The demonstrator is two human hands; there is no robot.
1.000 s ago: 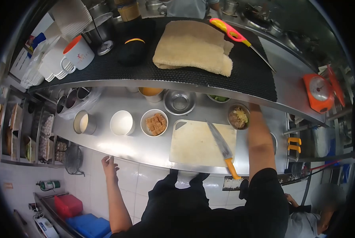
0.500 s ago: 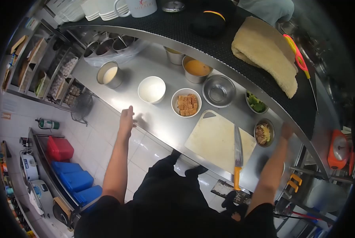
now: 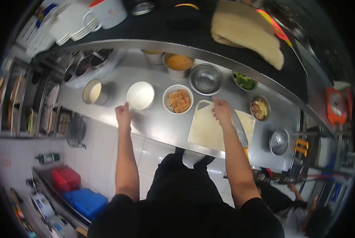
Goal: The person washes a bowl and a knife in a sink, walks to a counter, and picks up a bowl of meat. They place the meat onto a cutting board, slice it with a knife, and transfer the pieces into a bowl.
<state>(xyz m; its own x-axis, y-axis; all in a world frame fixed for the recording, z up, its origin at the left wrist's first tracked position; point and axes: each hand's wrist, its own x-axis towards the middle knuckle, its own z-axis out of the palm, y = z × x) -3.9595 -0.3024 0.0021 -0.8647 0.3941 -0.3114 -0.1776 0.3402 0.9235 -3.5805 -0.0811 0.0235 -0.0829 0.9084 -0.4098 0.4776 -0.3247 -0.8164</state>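
My left hand (image 3: 124,117) hovers at the counter's front edge, just below a white bowl (image 3: 140,95) with white contents; its fingers look bent and it is unclear whether they hold anything. My right hand (image 3: 221,110) is over the top of a white cutting board (image 3: 204,129), below an empty metal bowl (image 3: 206,79), with its fingers partly curled. A knife (image 3: 239,129) with a yellow handle lies on the board, partly behind my right forearm. Between the hands stands a bowl of browned, cut pieces (image 3: 179,100).
A metal pot (image 3: 95,92) stands at left, an orange-liquid pot (image 3: 178,64) at the back. Bowls of greens (image 3: 244,81) and mixed food (image 3: 260,108), and another metal bowl (image 3: 279,142), are at right. A raised shelf (image 3: 161,45) overhangs the counter. Other people are at lower right.
My right hand has moved left from the counter's right side to above the cutting board. My left hand is now nearer the white bowl. The view has shifted, showing people at lower right.
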